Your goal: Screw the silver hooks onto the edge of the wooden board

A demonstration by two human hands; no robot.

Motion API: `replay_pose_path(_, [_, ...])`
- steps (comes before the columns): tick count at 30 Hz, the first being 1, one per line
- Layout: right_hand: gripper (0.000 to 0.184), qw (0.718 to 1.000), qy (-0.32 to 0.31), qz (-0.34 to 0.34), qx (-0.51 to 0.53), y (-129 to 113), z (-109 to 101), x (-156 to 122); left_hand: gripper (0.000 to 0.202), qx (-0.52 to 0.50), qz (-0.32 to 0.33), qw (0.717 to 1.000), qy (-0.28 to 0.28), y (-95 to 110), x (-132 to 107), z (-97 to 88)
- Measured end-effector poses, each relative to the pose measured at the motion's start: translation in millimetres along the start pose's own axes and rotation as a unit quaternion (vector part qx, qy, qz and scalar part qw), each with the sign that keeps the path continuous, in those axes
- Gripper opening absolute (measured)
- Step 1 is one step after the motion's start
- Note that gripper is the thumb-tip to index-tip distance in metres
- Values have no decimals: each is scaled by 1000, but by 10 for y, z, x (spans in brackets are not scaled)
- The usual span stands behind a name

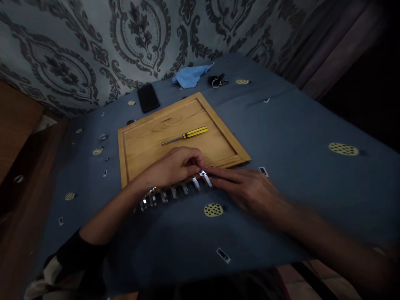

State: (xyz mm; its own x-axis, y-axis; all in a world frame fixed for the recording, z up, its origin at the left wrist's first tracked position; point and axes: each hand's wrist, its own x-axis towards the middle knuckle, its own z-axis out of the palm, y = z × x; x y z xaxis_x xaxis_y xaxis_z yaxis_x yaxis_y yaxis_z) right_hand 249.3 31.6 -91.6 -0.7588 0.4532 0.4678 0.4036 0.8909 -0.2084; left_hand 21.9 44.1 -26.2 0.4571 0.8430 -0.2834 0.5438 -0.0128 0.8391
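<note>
A framed wooden panel lies on the blue cloth, and a screwdriver with a yellow and black handle rests on it. Along the panel's near edge runs a row of several shiny curved metal hooks. My left hand reaches over that edge, its fingers pinched together at the rightmost metal hook; what is between the fingertips is too small to make out. From the right, my right hand closes its fingers on the side of the same hook. Part of a dark item shows between these fingers.
Behind the panel lie a black phone, a light blue cloth and a bunch of keys. A small clear ring-like object is at the left. Wooden furniture borders the left side, and a patterned wall stands behind.
</note>
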Motion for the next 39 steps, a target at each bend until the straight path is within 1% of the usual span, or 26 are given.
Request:
replay_pose_path(6, [43,1000,2,-3,7,0,-8,3,6,22,-28,999,-23,-10,84,-55])
replay_pose_path(11, [44,1000,-8,1,0,2,-12,8,8,47,-18,998,-34,-17,125,-60])
replay_pose_path(17, [42,1000,15,-12,-2,13,16,-2,6,32,-4,999,-33,-46,164,-53])
replay_pose_path(23, [41,1000,-2,2,6,20,27,-26,8,16,-18,999,-43,-43,184,-59])
replay_pose_path(27, [39,1000,-6,1,6,23,25,-20,5,24,-6,999,-48,-67,204,-65])
replay_pose_path(30, [36,1000,-2,1,10,23,28,-18,4,30,4,998,-46,-100,217,-68])
replay_pose_path(34, [39,1000,-15,13,18,26,25,-24,4,23,13,999,-40,-117,216,-85])
replay_pose_path(39, [42,1000,-10,12,25,23,22,-20,6,18,28,999,-24,-119,140,-155])
